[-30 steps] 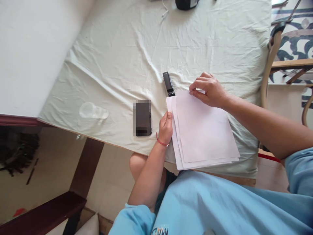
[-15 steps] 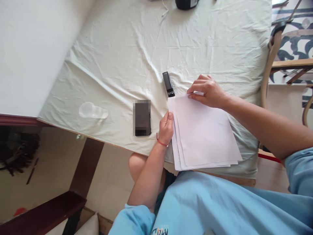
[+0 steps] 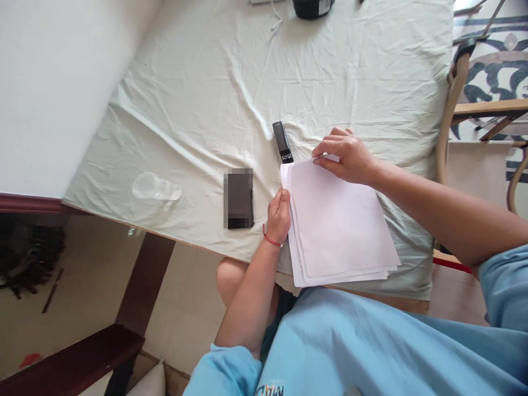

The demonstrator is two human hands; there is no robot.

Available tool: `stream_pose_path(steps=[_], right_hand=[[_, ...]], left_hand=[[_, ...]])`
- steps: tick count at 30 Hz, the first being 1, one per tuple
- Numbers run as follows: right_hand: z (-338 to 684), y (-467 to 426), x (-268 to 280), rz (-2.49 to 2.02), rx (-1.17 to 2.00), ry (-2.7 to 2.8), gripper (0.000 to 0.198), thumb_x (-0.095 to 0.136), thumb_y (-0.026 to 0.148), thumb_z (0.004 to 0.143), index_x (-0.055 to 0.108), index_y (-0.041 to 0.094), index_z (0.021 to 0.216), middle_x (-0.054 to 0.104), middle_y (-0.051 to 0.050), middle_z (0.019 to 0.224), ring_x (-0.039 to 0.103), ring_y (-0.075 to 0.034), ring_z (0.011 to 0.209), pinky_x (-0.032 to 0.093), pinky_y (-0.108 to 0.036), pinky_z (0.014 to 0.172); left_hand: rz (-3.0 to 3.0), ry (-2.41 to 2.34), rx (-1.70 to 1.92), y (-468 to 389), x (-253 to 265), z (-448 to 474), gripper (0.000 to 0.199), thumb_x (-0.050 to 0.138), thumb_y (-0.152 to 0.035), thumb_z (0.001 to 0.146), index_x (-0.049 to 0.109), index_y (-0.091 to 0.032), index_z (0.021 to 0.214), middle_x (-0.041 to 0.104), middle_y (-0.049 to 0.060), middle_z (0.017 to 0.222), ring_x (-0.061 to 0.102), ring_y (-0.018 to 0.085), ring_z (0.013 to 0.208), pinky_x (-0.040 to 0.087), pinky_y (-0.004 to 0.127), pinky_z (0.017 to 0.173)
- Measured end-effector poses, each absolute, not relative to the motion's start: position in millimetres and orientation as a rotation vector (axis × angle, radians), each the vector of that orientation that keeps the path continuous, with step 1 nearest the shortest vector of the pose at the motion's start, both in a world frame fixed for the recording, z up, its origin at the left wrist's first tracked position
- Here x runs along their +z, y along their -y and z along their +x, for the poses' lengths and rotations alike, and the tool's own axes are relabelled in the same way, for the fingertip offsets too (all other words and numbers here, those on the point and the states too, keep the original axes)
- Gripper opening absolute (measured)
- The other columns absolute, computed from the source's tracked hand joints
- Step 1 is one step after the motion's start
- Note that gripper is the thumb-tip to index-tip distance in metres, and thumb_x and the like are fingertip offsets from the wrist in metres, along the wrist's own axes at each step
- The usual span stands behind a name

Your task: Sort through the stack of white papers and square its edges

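Observation:
A stack of white paper sheets (image 3: 342,225) lies at the table's front edge, its sheets slightly out of line at the left and bottom. My left hand (image 3: 279,215), with a red string on the wrist, grips the stack's left edge, thumb on top and the other fingers hidden beneath. At the far edge, my right hand (image 3: 344,154) pinches the top sheet between thumb and fingers. Just beyond the upper left corner of the paper rests a black stapler-like device (image 3: 282,142). Left of my left hand is a dark rectangular object (image 3: 239,198), partly blurred out.
A clear plastic bottle (image 3: 157,187) lies on its side on the pale tablecloth (image 3: 193,110) at the left. At the far edge stand a black rounded object (image 3: 312,7) and a white cable (image 3: 276,16). A wooden-armed chair (image 3: 451,110) is against the right side.
My right hand has shifted slightly left with the top sheet, which now overlaps the sheets beneath more closely. My left hand keeps its hold.

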State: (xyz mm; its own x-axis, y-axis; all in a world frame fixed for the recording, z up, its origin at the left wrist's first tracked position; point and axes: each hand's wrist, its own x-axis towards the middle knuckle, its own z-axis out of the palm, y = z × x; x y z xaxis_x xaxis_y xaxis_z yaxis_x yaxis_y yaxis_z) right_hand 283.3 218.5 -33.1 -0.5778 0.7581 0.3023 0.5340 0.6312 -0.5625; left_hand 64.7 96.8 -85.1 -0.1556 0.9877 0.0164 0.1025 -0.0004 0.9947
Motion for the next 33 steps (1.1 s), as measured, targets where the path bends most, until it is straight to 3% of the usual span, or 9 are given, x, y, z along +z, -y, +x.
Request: stream_pose_path(steps=[12,17,20,23,28,33], right_hand=[[274.6,-213.8,-37.3,-1.088,0.664,2.255,0.021,0.058,0.036,0.092,0.072,0.020,0.093,0.073,-0.006,0.089,0.060,-0.025,0.094,0.035,-0.045,0.099],[272.3,-212.1,-40.0,-1.064,0.689,2.225,0.020,0.060,0.034,0.091,0.073,0.019,0.091,0.071,-0.005,0.085,0.060,-0.024,0.092,0.036,-0.044,0.099],[272.3,-211.9,-40.6,-1.032,0.690,2.207,0.022,0.060,0.036,0.093,0.075,0.020,0.093,0.072,-0.005,0.087,0.060,-0.023,0.091,0.038,-0.044,0.097],[273.6,-213.1,-39.0,-0.989,0.638,2.197,0.027,0.057,0.039,0.097,0.077,0.020,0.095,0.073,-0.007,0.093,0.059,-0.025,0.095,0.038,-0.045,0.096],[276.6,-214.6,-33.3,-0.963,0.497,2.279,0.032,0.053,0.041,0.102,0.078,0.023,0.099,0.070,-0.007,0.087,0.057,-0.027,0.099,0.035,-0.047,0.096],[274.2,-211.3,-34.4,-0.967,0.428,2.356,0.032,0.050,0.040,0.103,0.077,0.023,0.101,0.070,-0.007,0.087,0.056,-0.028,0.102,0.035,-0.047,0.096]], left_hand=[[1.195,-1.394,1.296,-92.2,-85.4,67.0,0.058,0.053,-0.076,0.098,0.048,-0.022,0.075,0.043,-0.001,0.071,0.042,0.017,0.068,0.038,0.034,0.068],[1.179,-1.369,1.265,-92.2,-86.2,66.8,0.056,0.054,-0.074,0.098,0.062,-0.019,0.089,0.059,0.003,0.082,0.053,0.019,0.078,0.043,0.033,0.075],[1.153,-1.370,1.275,-92.3,-86.6,66.5,0.056,0.056,-0.074,0.098,0.065,-0.019,0.094,0.062,0.004,0.086,0.055,0.020,0.082,0.044,0.033,0.078],[1.143,-1.376,1.299,-91.9,-86.5,66.2,0.055,0.057,-0.073,0.098,0.062,-0.019,0.087,0.060,0.003,0.081,0.053,0.019,0.078,0.044,0.032,0.076],[1.166,-1.369,1.312,-91.7,-84.8,66.5,0.056,0.055,-0.073,0.098,0.059,-0.020,0.080,0.057,0.002,0.075,0.053,0.019,0.074,0.044,0.032,0.074],[1.181,-1.348,1.312,-92.2,-84.2,66.6,0.056,0.055,-0.073,0.098,0.064,-0.019,0.089,0.064,0.004,0.084,0.058,0.021,0.083,0.046,0.032,0.079]])
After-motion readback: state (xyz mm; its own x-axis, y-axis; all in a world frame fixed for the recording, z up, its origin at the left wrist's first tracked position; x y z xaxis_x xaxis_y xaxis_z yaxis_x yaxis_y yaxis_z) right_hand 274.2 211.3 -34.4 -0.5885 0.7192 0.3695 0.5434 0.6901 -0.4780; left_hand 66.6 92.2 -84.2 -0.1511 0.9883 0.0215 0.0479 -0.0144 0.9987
